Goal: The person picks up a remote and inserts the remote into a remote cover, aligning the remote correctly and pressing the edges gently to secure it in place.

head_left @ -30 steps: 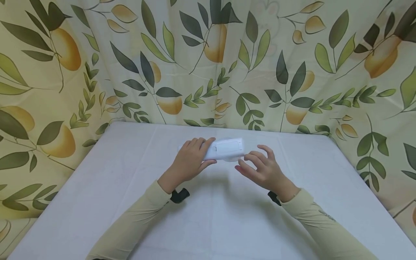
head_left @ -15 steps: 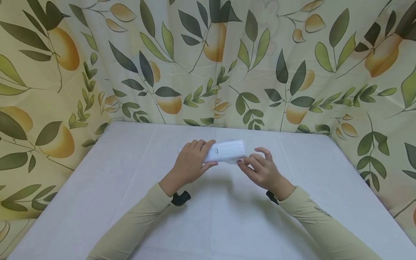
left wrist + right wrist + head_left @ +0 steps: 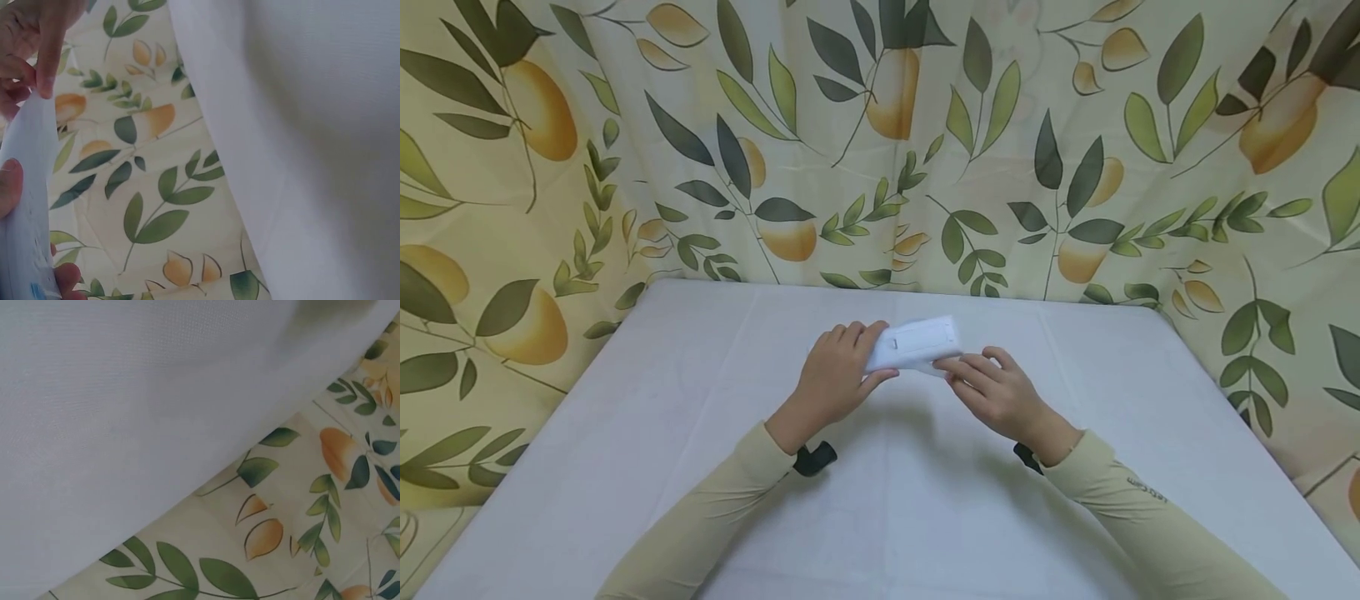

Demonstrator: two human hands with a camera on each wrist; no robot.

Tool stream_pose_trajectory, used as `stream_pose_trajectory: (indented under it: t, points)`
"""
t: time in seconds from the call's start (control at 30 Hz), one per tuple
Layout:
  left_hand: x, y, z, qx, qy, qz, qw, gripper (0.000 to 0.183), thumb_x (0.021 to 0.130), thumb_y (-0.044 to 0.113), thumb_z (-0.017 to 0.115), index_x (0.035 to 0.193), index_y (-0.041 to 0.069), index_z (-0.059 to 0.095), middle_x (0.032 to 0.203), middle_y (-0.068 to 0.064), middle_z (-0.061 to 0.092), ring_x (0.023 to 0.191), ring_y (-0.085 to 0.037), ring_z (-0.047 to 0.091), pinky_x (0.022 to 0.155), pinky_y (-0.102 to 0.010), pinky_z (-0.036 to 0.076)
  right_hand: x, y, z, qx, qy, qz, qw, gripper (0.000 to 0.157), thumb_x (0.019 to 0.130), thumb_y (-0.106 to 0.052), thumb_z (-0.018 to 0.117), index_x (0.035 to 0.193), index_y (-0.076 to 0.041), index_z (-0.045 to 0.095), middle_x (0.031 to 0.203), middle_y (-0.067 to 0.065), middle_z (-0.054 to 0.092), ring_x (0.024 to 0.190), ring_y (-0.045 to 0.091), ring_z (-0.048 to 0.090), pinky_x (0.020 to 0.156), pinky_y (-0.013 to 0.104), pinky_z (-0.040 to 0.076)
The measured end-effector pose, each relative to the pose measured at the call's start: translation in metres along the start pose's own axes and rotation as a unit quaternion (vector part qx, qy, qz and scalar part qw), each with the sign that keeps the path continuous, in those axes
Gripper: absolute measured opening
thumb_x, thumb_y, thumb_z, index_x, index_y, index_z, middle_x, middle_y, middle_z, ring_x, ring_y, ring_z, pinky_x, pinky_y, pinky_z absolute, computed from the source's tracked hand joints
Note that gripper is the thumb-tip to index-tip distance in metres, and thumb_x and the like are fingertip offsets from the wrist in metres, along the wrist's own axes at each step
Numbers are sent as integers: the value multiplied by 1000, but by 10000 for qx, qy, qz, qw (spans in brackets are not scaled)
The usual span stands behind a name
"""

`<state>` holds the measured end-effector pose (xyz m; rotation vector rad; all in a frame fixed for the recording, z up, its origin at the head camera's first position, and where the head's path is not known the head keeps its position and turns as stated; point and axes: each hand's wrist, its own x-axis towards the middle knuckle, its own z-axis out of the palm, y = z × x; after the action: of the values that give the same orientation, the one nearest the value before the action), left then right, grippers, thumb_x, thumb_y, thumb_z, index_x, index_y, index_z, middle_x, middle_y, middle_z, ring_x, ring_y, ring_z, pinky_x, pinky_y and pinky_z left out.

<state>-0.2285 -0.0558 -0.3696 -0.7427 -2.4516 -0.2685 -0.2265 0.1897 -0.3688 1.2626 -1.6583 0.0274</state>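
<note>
A white remote control (image 3: 913,340) is held above the table, its back with the battery cover turned up. My left hand (image 3: 835,371) grips its left end, thumb below and fingers over the top. Clear plastic film (image 3: 931,369) sticks out under its right end. My right hand (image 3: 1000,398) pinches the film's edge between thumb and fingertips. The left wrist view shows the film (image 3: 36,128) drawn to a point at the right hand's fingertips (image 3: 45,86), with the remote's front mostly out of frame. Neither hand nor remote appears in the right wrist view.
A white cloth covers the table (image 3: 887,500). Behind it and at both sides hangs a curtain (image 3: 880,167) printed with lemons and leaves. Black wrist straps (image 3: 815,458) sit under both wrists.
My right hand has moved slightly left to the remote's lower right edge and now pinches the film. The remote's right end has tilted up a little. The left hand keeps its grip.
</note>
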Motion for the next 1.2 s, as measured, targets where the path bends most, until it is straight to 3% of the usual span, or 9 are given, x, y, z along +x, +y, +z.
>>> stream_pose_trajectory:
  t: [0.37, 0.57, 0.8, 1.07, 1.2]
  points:
    - [-4, 1, -5, 90, -221, 74, 9997, 61, 84, 53, 62, 127, 12, 53, 106, -9, 65, 89, -23, 61, 74, -33, 52, -7, -1, -8, -111, -829, -233, 9962, 25, 99, -6, 42, 80, -5, 59, 94, 4, 74, 75, 18, 60, 64, 31, 46]
    - [-5, 1, -8, 115, -90, 188, 9997, 60, 84, 52, 62, 127, 11, 53, 105, -8, 65, 88, -22, 62, 73, -32, 52, -3, 3, -11, -394, -806, -570, 9943, 28, 100, -8, 40, 80, -7, 59, 90, 3, 69, 71, 17, 53, 65, 29, 47]
    - [-7, 0, -10, 167, 65, 264, 9995, 60, 83, 51, 64, 126, 11, 54, 104, -8, 65, 86, -22, 62, 72, -33, 53, -8, 7, -12, -380, -778, -902, 9922, 22, 97, 0, 41, 82, -5, 56, 90, 6, 65, 65, 17, 47, 60, 26, 43]
    - [-12, 2, -11, 138, 8, 394, 9991, 60, 82, 52, 64, 125, 10, 55, 103, -8, 66, 87, -21, 63, 73, -32, 53, -14, 10, -16, -336, -968, -1052, 9892, 26, 98, 1, 33, 89, -7, 56, 89, 4, 63, 67, 16, 48, 60, 26, 43]
    - [-16, 2, -12, 128, -24, 439, 9990, 59, 82, 51, 65, 125, 10, 55, 101, -8, 66, 87, -20, 63, 73, -31, 53, -17, 11, -19, -133, -1022, -934, 9903, 26, 99, -1, 30, 92, -6, 54, 87, 5, 62, 67, 16, 49, 60, 26, 44]
